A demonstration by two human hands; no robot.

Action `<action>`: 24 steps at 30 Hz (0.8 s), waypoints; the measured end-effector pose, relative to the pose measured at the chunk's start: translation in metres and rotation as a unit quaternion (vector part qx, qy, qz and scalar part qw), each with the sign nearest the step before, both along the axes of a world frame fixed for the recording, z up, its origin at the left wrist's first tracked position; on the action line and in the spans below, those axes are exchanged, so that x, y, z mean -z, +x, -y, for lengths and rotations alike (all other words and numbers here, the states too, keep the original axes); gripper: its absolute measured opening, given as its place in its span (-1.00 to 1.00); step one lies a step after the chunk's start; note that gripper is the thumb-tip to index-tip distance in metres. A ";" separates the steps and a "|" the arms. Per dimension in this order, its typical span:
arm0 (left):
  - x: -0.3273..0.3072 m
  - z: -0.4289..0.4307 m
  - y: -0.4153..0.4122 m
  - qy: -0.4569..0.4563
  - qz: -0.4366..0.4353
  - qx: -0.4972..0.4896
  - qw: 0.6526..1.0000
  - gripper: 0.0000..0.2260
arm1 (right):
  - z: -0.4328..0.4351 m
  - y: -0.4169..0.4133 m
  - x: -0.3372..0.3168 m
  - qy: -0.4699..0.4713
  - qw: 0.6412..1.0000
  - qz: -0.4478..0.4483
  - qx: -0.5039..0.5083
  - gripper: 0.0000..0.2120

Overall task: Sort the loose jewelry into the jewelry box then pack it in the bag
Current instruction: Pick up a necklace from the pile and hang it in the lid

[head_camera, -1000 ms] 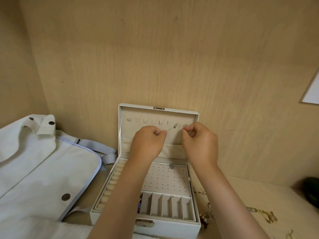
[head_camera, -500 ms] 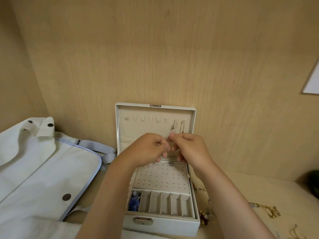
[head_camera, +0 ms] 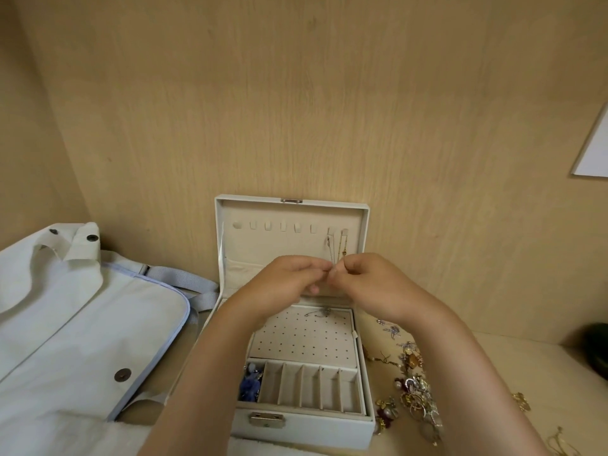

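Observation:
The white jewelry box (head_camera: 312, 429) stands open, its lid upright against the wooden wall. Two thin necklace chains (head_camera: 330, 245) hang from the lid's rightmost hooks. My left hand (head_camera: 283, 281) and my right hand (head_camera: 371, 284) meet in front of the lid pocket. Their fingertips pinch together at the lower ends of the chains. A small silver piece (head_camera: 320, 312) lies on the perforated earring panel. Blue jewelry (head_camera: 250, 385) fills the leftmost front compartment. Loose jewelry (head_camera: 414, 390) lies in a heap to the right of the box. The pale bag (head_camera: 65, 324) lies flat on the left.
The wooden back wall rises right behind the box. A dark round object (head_camera: 597, 350) sits at the far right edge. A white sheet (head_camera: 592, 153) hangs on the wall at upper right. Fluffy white cloth (head_camera: 256, 449) shows at the bottom edge.
Both hands dropped from the hook row, where they held a chain stretched between them, and came together in front of the lid pocket. The chain now hangs from a hook.

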State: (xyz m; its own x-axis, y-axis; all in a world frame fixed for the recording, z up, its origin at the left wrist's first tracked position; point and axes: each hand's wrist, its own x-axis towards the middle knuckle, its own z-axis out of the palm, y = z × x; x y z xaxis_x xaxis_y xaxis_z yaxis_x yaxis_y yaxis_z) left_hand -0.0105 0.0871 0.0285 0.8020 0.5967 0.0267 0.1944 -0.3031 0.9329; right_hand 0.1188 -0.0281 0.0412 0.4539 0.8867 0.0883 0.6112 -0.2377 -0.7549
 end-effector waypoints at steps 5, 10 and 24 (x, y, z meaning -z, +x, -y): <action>-0.002 0.014 0.010 -0.089 0.038 0.005 0.995 -0.74 | 0.007 0.003 -0.005 0.002 0.997 0.062 -0.045 -0.78; -0.009 0.017 0.010 -0.055 0.040 -0.060 0.996 -0.83 | 0.006 0.014 0.004 -0.074 0.995 0.038 -0.047 -0.90; -0.018 0.005 -0.006 0.054 -0.006 0.017 0.998 -0.84 | -0.007 -0.004 0.025 -0.079 0.993 -0.033 -0.076 -0.77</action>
